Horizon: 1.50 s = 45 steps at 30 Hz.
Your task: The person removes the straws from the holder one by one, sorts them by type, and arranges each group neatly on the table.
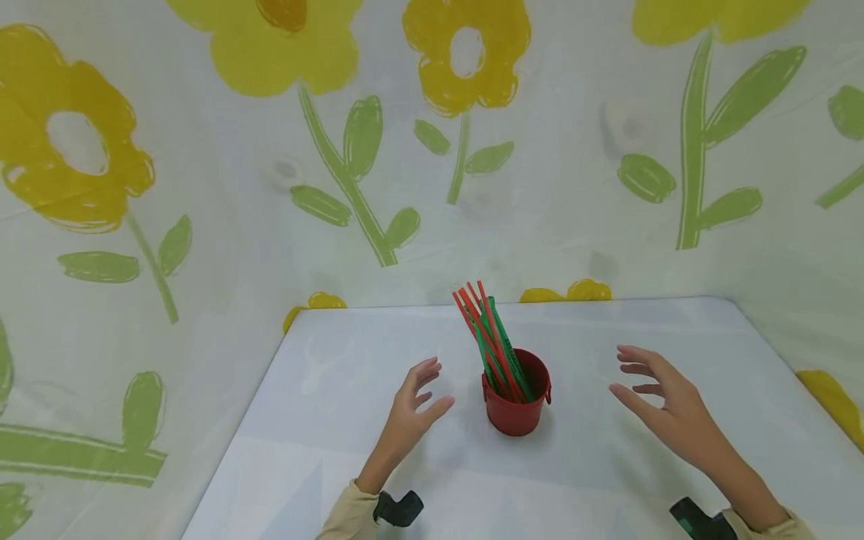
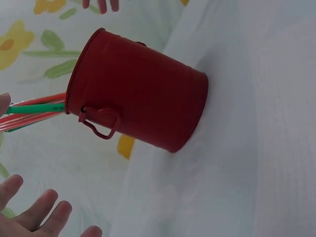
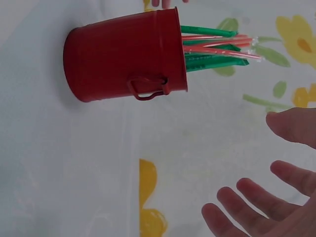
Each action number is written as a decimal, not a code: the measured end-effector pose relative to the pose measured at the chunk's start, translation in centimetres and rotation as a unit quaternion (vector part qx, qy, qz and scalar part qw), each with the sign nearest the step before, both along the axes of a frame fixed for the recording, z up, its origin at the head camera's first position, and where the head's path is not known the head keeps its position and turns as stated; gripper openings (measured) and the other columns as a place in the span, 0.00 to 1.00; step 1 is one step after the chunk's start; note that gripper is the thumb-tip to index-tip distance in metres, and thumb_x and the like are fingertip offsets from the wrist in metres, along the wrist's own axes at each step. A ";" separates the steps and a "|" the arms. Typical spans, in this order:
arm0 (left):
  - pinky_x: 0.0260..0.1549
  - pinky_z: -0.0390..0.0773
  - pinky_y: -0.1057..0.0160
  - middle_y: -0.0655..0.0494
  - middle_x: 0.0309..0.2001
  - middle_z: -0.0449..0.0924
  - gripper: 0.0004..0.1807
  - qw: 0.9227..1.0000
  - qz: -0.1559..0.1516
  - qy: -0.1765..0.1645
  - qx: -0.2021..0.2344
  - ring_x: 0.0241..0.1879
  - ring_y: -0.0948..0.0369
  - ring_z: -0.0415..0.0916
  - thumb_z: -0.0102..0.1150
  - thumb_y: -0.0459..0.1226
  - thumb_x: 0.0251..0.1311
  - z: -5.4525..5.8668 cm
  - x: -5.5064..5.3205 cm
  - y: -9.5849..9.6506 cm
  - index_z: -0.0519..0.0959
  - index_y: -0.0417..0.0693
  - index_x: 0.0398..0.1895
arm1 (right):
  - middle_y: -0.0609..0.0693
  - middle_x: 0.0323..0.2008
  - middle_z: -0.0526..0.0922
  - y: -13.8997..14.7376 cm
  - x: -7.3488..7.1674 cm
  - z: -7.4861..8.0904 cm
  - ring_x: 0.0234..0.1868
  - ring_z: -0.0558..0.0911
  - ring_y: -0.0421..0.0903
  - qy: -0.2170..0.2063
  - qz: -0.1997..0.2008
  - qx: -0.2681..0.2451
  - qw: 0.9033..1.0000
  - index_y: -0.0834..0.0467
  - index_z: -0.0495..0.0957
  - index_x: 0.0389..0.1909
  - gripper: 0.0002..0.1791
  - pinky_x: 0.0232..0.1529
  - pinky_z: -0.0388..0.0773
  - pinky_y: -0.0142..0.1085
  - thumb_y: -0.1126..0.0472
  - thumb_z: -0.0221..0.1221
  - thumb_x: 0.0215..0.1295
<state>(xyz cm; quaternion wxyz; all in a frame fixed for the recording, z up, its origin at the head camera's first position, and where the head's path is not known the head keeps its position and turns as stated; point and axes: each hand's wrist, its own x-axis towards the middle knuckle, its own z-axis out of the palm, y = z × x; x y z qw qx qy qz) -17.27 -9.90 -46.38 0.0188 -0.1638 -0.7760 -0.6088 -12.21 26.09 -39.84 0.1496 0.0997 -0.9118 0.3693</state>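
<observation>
A small red metal bucket (image 1: pixel 514 417) with side handles stands upright on the table. Several red straws (image 1: pixel 481 311) and green straws (image 1: pixel 516 367) in clear wrappers lean out of it toward the left. To the bucket's left is my left hand (image 1: pixel 413 409), thumb and fingers spread apart, touching nothing. My right hand (image 1: pixel 668 409) hovers on the other side, farther from the bucket, fingers loosely bent with nothing in them. The left wrist view shows one handle (image 2: pixel 101 122) of the bucket; another handle (image 3: pixel 148 88) appears in the right wrist view.
The white table (image 1: pixel 324 405) extends around the bucket, its far edge just behind it. A pale cloth (image 1: pixel 540 225) printed with yellow flowers hangs behind and beside the table. A dark wrist strap (image 1: pixel 398 510) sits on each forearm.
</observation>
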 end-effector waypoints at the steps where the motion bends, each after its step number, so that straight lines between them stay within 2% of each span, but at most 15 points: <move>1: 0.59 0.64 0.43 0.52 0.64 0.66 0.33 1.000 -0.005 -0.003 0.005 0.65 0.52 0.61 0.62 0.39 0.59 0.4 0.1 0.2 0.61 0.53 0.67 | 0.56 0.57 0.73 -0.1 -0.1 0.1 0.51 0.74 0.48 0.003 0.004 -0.002 1.000 0.59 0.64 0.64 0.31 0.42 0.69 0.15 0.56 0.62 0.62; 6: 0.58 0.63 0.41 0.45 0.64 0.65 0.34 0.999 -0.035 -0.022 0.025 0.65 0.47 0.60 0.61 0.37 0.59 2.5 0.7 1.2 0.60 0.44 0.68 | 0.56 0.56 0.73 -1.0 -0.7 0.5 0.51 0.75 0.51 0.001 0.016 -0.012 1.000 0.59 0.65 0.63 0.30 0.41 0.70 0.17 0.56 0.62 0.62; 7: 0.58 0.62 0.40 0.43 0.64 0.64 0.34 0.998 -0.041 -0.025 0.029 0.65 0.45 0.59 0.61 0.36 0.59 2.5 0.7 1.4 0.59 0.42 0.68 | 0.56 0.56 0.74 -1.2 -0.7 0.6 0.51 0.75 0.51 0.002 0.019 -0.015 1.000 0.59 0.65 0.63 0.30 0.41 0.70 0.17 0.57 0.62 0.62; 13: 0.59 0.63 0.42 0.51 0.65 0.64 0.35 0.997 -0.058 -0.033 0.051 0.66 0.50 0.59 0.62 0.39 0.59 -0.5 -0.9 2.6 0.59 0.51 0.69 | 0.54 0.55 0.75 -2.2 -1.1 0.6 0.50 0.76 0.50 0.006 0.036 -0.028 0.999 0.58 0.66 0.62 0.28 0.42 0.72 0.19 0.58 0.63 0.62; 15: 0.59 0.64 0.44 0.54 0.65 0.64 0.35 0.996 -0.062 -0.034 0.054 0.66 0.52 0.60 0.62 0.41 0.59 -0.8 -1.1 3.0 0.59 0.55 0.68 | 0.54 0.55 0.75 -2.5 -1.2 0.6 0.50 0.76 0.50 0.007 0.042 -0.032 0.999 0.58 0.67 0.61 0.28 0.42 0.72 0.19 0.59 0.62 0.62; 20: 0.59 0.65 0.46 0.57 0.65 0.64 0.36 0.995 -0.070 -0.043 0.058 0.65 0.56 0.60 0.63 0.43 0.57 -0.9 -1.4 4.0 0.59 0.61 0.68 | 0.53 0.54 0.76 -3.4 -1.9 0.7 0.50 0.76 0.48 0.012 0.057 -0.042 0.997 0.58 0.68 0.60 0.26 0.43 0.72 0.20 0.60 0.62 0.62; 24: 0.59 0.65 0.46 0.59 0.66 0.64 0.38 0.993 -0.084 -0.051 0.060 0.65 0.58 0.59 0.64 0.42 0.56 -0.9 -1.8 4.8 0.57 0.62 0.69 | 0.52 0.52 0.77 -4.1 -2.6 0.6 0.50 0.77 0.48 0.020 0.065 -0.044 0.997 0.59 0.68 0.59 0.25 0.43 0.74 0.23 0.60 0.62 0.62; 29: 0.58 0.65 0.47 0.65 0.65 0.62 0.42 0.990 -0.113 -0.058 0.058 0.65 0.61 0.58 0.66 0.44 0.53 -1.1 -2.6 6.0 0.55 0.66 0.69 | 0.51 0.51 0.77 -5.1 -3.4 0.5 0.49 0.78 0.48 0.029 0.078 -0.049 0.995 0.60 0.69 0.58 0.24 0.42 0.78 0.29 0.61 0.62 0.62; 33: 0.59 0.63 0.49 0.68 0.64 0.62 0.43 0.988 -0.123 -0.067 0.065 0.65 0.62 0.57 0.67 0.42 0.52 -1.3 -3.3 6.9 0.54 0.66 0.69 | 0.50 0.50 0.77 -6.1 -4.2 0.5 0.49 0.78 0.47 0.027 0.092 -0.058 0.994 0.59 0.70 0.57 0.23 0.42 0.79 0.34 0.60 0.62 0.62; 36: 0.61 0.60 0.46 0.65 0.63 0.64 0.42 0.985 -0.132 -0.073 0.083 0.65 0.61 0.58 0.67 0.39 0.52 -1.3 -3.6 7.3 0.56 0.61 0.69 | 0.51 0.50 0.78 -6.8 -4.8 0.5 0.49 0.78 0.50 0.017 0.098 -0.067 0.993 0.58 0.70 0.56 0.22 0.43 0.80 0.38 0.58 0.61 0.63; 39: 0.60 0.63 0.46 0.59 0.61 0.68 0.39 0.980 -0.154 -0.077 0.101 0.63 0.59 0.62 0.66 0.37 0.53 -1.2 -3.6 7.4 0.58 0.55 0.67 | 0.52 0.49 0.78 -7.4 -5.3 0.4 0.49 0.78 0.52 0.008 0.103 -0.073 0.992 0.58 0.71 0.56 0.21 0.43 0.80 0.43 0.58 0.61 0.63; 42: 0.57 0.68 0.53 0.57 0.58 0.71 0.35 0.977 -0.169 -0.081 0.106 0.58 0.59 0.67 0.65 0.38 0.53 -1.1 -3.4 7.6 0.61 0.56 0.64 | 0.53 0.49 0.78 -7.9 -5.7 0.2 0.49 0.78 0.52 0.009 0.105 -0.075 0.992 0.58 0.71 0.56 0.21 0.43 0.80 0.46 0.59 0.61 0.63; 45: 0.54 0.70 0.58 0.60 0.56 0.73 0.33 0.977 -0.167 -0.085 0.100 0.56 0.61 0.69 0.65 0.39 0.54 -1.2 -3.3 7.7 0.63 0.60 0.62 | 0.52 0.48 0.78 -8.4 -6.0 0.0 0.48 0.78 0.51 0.019 0.107 -0.072 0.991 0.58 0.71 0.55 0.21 0.42 0.80 0.45 0.60 0.62 0.62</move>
